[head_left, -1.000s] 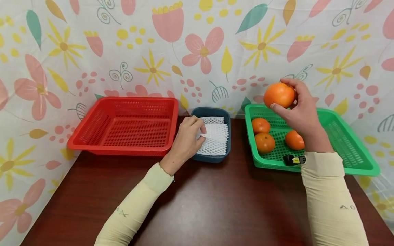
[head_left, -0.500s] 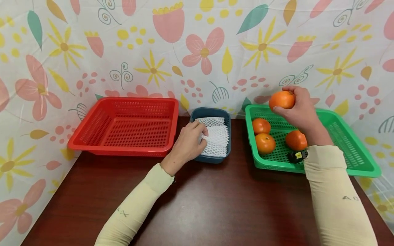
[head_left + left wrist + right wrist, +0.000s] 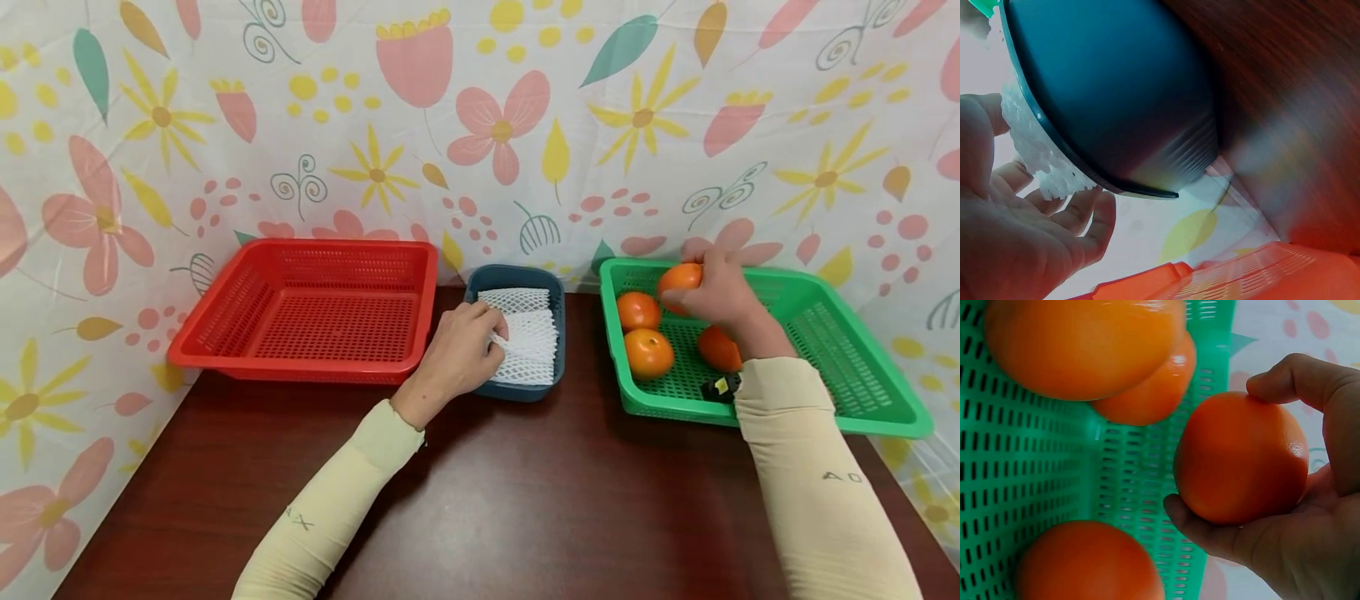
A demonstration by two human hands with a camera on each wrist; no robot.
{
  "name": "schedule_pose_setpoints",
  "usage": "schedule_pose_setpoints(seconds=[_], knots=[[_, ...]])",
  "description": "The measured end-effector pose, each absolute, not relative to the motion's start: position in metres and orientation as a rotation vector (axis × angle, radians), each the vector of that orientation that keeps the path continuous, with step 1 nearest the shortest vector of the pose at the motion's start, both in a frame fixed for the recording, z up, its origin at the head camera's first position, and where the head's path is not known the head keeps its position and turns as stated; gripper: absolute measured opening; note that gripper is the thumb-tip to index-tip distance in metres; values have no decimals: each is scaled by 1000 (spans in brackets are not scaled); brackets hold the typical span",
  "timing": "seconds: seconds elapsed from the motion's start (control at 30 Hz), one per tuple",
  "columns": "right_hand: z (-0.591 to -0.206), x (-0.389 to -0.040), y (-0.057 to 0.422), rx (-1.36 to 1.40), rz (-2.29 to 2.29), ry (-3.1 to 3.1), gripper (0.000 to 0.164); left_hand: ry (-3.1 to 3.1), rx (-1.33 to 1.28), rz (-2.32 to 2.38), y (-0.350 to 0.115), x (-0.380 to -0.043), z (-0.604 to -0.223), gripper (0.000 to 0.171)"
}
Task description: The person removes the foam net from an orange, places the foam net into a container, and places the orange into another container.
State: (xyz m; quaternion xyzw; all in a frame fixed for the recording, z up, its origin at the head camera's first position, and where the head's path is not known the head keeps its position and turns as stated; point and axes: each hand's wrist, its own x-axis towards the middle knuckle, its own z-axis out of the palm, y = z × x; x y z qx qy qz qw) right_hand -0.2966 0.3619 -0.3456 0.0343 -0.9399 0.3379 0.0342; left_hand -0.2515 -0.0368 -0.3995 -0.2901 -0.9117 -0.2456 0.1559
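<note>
My right hand grips a smooth, round orange fruit low over the back left of the green basket. The right wrist view shows thumb and fingers on opposite sides of this fruit. Several like fruits lie in the basket, such as the one at its front left. At the blue bin, my left hand pinches the edge of a white foam fruit net. In the left wrist view, fingers curve about the net at the bin's rim.
An empty red basket stands left of the blue bin, close to my left hand. All three containers sit along the back of the dark wooden table. A flower-printed cloth hangs right behind them.
My right hand has lowered from above the green basket's back rim into it, fruit still held. My left hand stays at the blue bin, pinching the net, almost unmoved.
</note>
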Motion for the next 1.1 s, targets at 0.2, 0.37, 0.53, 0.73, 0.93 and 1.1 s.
schedule_pose_setpoints(seconds=[0.2,0.37,0.53,0.73,0.93,1.1], knots=[[-349,-296,364,18,992,-2974,73,-2661,-827,-672,-36,-251,-401,13],[-353,-294,369,20,978,-3044,77,-2701,-833,-638,-35,-250,-402,20],[-353,-294,372,-14,869,-3134,77,-2713,-854,-602,-36,-249,-400,29],[-353,-294,373,-36,774,-3211,83,-2715,-877,-582,-37,-248,-398,34],[-354,-295,373,-34,711,-3256,85,-2702,-858,-604,-38,-249,-398,32],[-356,-296,375,11,654,-3296,84,-2661,-858,-627,-39,-249,-396,29]])
